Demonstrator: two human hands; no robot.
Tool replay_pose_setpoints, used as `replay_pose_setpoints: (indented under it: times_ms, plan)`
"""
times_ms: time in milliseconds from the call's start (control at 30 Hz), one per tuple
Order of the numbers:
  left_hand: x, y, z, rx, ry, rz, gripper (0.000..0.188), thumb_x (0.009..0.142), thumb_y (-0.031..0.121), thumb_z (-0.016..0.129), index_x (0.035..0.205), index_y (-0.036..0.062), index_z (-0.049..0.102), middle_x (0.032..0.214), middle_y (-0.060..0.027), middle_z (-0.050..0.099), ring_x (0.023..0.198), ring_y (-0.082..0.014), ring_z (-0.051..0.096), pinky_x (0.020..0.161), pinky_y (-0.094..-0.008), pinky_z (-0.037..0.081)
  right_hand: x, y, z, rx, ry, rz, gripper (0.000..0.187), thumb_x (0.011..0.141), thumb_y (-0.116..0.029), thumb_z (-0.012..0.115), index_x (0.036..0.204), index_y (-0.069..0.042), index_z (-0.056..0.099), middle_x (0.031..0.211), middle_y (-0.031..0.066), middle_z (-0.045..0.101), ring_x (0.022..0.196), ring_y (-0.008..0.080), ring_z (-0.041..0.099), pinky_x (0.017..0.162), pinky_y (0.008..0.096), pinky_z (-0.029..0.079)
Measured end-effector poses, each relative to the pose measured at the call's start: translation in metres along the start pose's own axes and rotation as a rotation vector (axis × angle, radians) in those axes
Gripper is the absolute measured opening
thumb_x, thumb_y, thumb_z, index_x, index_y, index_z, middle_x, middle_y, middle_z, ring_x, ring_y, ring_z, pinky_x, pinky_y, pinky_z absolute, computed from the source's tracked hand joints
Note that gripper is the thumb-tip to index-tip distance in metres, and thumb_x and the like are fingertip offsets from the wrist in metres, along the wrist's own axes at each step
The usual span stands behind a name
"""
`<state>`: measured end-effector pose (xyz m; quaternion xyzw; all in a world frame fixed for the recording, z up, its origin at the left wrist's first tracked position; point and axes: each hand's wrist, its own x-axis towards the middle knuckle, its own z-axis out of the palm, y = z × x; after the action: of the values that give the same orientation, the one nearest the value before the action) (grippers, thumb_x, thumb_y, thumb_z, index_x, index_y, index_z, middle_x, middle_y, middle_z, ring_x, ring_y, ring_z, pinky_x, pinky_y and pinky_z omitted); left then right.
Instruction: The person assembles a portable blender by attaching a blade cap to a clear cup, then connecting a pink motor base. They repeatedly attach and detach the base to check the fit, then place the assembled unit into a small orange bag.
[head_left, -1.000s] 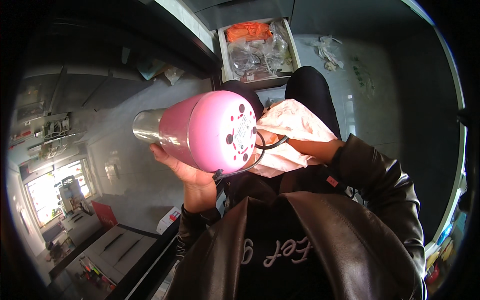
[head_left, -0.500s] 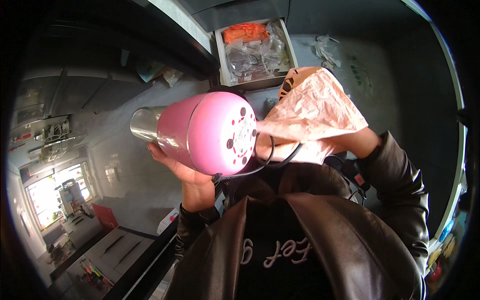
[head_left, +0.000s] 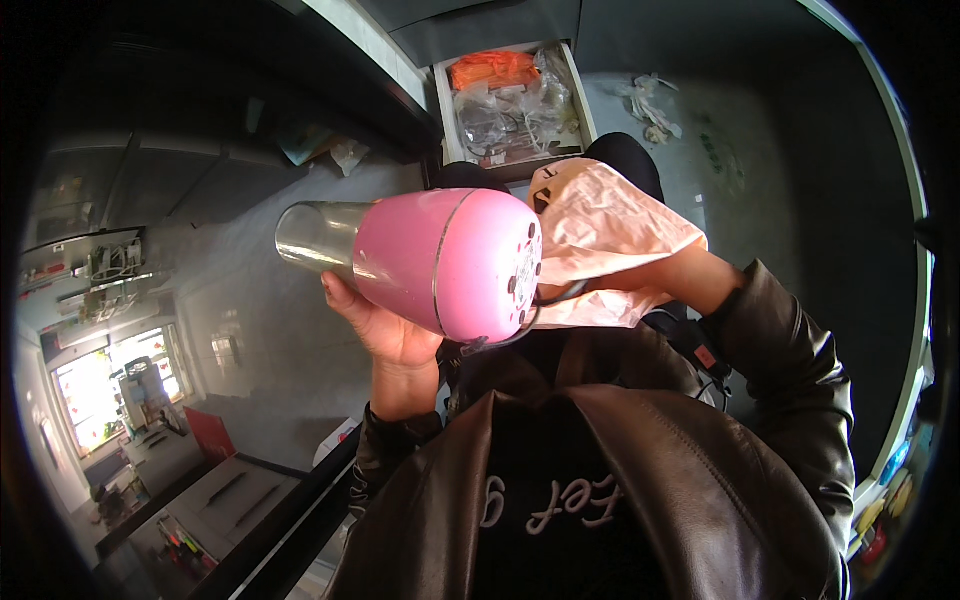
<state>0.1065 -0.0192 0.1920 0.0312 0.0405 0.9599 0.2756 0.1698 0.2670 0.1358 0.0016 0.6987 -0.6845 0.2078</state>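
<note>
A pink blender [head_left: 405,250] with a clear cup [head_left: 318,238] on its left end lies sideways in front of me. My left hand [head_left: 388,325] is closed round its underside, thumb up near where cup and body meet. The round base, with dark feet, faces right, and a dark cord [head_left: 490,345] hangs from it. Right of the base is a crinkled peach cloth or bag [head_left: 610,225] with a dark print. My right hand [head_left: 655,278] reaches into its folds, so its fingers are hidden. The cloth's left edge meets or overlaps the base; I cannot tell which.
Beyond the blender an open drawer [head_left: 585,105] holds clear plastic bags and an orange bag [head_left: 494,70]. Crumpled plastic [head_left: 655,108] lies on the floor to its right. A dark counter edge [head_left: 375,75] runs along the upper left. My knee [head_left: 628,160] shows behind the cloth.
The blender has shifted right and turned, so its base faces more to the right. The cloth and my right hand have moved left and slightly down, and the cloth hangs looser.
</note>
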Motion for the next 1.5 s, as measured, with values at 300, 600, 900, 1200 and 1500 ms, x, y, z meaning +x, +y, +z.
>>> replay_pose_setpoints:
  times_ms: [300,600,900,1200,1500]
  plan:
    - [-0.009,0.013,-0.010,0.072,0.022,0.001,0.075,0.094,0.062,0.069,0.149,0.0130,0.054,0.149,-0.0041,0.059,0.141,-0.0261,0.050,0.119,-0.0534,0.040,0.036,-0.026,-0.002,-0.399,0.071,-0.203,0.028,0.094,-0.022,0.066,0.118,-0.007,0.070,0.111,0.0085,0.073,0.105,0.0219,0.069,0.091,0.0339,0.054]
    - [-0.005,0.013,-0.014,-0.064,0.041,-0.005,0.072,0.094,0.057,0.072,0.148,0.0135,0.055,0.150,-0.0052,0.059,0.141,-0.0278,0.052,0.119,-0.0559,0.042,0.031,-0.093,0.004,-0.140,-0.113,-0.236,0.023,0.090,-0.015,0.075,0.104,0.004,0.074,0.094,0.0128,0.076,0.088,0.0221,0.073,0.082,0.0338,0.058]
    - [0.005,0.019,-0.001,0.229,0.188,0.109,0.083,0.091,0.063,0.073,0.150,0.0094,0.050,0.149,-0.0071,0.057,0.133,-0.0247,0.056,0.110,-0.0461,0.049,0.005,-0.108,0.013,-0.642,0.002,-0.221,0.024,0.087,-0.008,0.071,0.110,-0.001,0.073,0.096,0.0143,0.075,0.088,0.0300,0.072,0.081,0.0376,0.056]
    - [0.025,-0.009,0.040,0.686,0.081,0.052,0.086,0.084,0.050,0.086,0.148,0.0164,0.040,0.136,-0.0158,0.061,0.107,-0.0210,0.067,0.079,-0.0311,0.056,-0.041,-0.108,0.025,0.330,0.082,-0.167,0.121,0.079,-0.066,0.082,0.166,-0.005,0.022,0.161,0.0190,0.039,0.140,0.0301,0.048,0.120,0.0444,0.034]
    - [0.036,-0.019,0.034,1.081,-0.178,0.092,0.108,0.076,0.045,0.095,0.153,0.0069,0.029,0.146,-0.0290,0.055,0.136,-0.0361,0.057,0.113,-0.0493,0.050,-0.043,-0.088,0.020,0.562,0.171,-0.051,0.125,0.063,-0.052,0.093,0.162,-0.004,0.035,0.158,0.0163,0.046,0.148,0.0324,0.039,0.125,0.0429,0.026]
